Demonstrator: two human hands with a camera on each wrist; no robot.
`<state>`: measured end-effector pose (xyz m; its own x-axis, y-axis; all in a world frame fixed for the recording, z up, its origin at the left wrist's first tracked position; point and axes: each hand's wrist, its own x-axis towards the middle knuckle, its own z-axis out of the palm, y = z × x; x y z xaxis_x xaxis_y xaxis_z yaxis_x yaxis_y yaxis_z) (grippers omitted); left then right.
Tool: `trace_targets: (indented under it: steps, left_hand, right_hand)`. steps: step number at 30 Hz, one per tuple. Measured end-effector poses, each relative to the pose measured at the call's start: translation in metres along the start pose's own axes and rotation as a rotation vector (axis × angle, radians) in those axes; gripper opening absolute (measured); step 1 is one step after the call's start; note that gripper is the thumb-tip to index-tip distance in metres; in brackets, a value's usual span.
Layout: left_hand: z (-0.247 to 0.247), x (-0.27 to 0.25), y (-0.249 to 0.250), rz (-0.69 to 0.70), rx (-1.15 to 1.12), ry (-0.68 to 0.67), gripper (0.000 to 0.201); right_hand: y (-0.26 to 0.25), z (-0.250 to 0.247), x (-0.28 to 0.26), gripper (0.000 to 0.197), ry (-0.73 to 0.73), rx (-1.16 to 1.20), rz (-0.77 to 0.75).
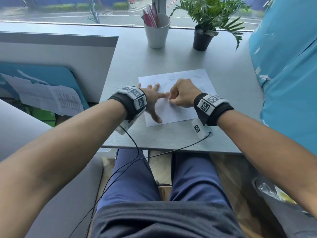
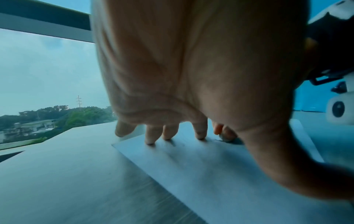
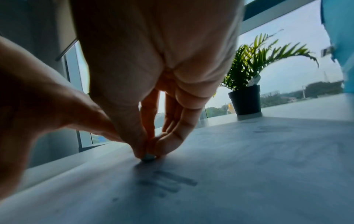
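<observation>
Window desk (image 1: 171,55) | my left hand (image 1: 151,98) lies spread, fingers straight, pressing the sheet (image 1: 171,114) flat | my right hand (image 1: 181,95), just beside it, pinches a small grey object (image 3: 148,157) against the sheet's middle.

Bare desk (image 1: 231,69) lies open between the paper (image 1: 171,114) and the far edge. There the white cup (image 1: 157,36) and the potted plant (image 1: 204,37) stand side by side, apart. A grey partition (image 1: 60,54) walls the left, a blue wrapped bulk (image 1: 288,74) the right.
</observation>
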<state>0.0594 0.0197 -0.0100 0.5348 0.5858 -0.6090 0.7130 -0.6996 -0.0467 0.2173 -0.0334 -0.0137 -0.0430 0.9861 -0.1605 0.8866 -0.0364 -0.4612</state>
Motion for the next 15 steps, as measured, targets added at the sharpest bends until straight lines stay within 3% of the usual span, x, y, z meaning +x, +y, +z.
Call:
trace_targets:
  steps: [4,8,11,15]
  left_hand:
    - [0.008,0.003,0.001,0.056,-0.143,0.104,0.128]
    - [0.01,0.009,-0.002,0.052,-0.149,0.055,0.126]
    - [0.003,0.011,0.003,0.024,-0.077,0.001,0.122]
    - [-0.002,0.01,0.01,-0.012,-0.019,-0.025,0.13]
  right_hand:
    - [0.0,0.001,-0.001,0.006,0.013,0.0,-0.01]
    - [-0.005,0.012,-0.011,0.007,0.042,0.033,-0.029]
    - [-0.011,0.016,-0.021,0.009,-0.071,0.058,-0.095]
    - [0.003,-0.002,-0.007,0.009,0.034,0.068,0.005]
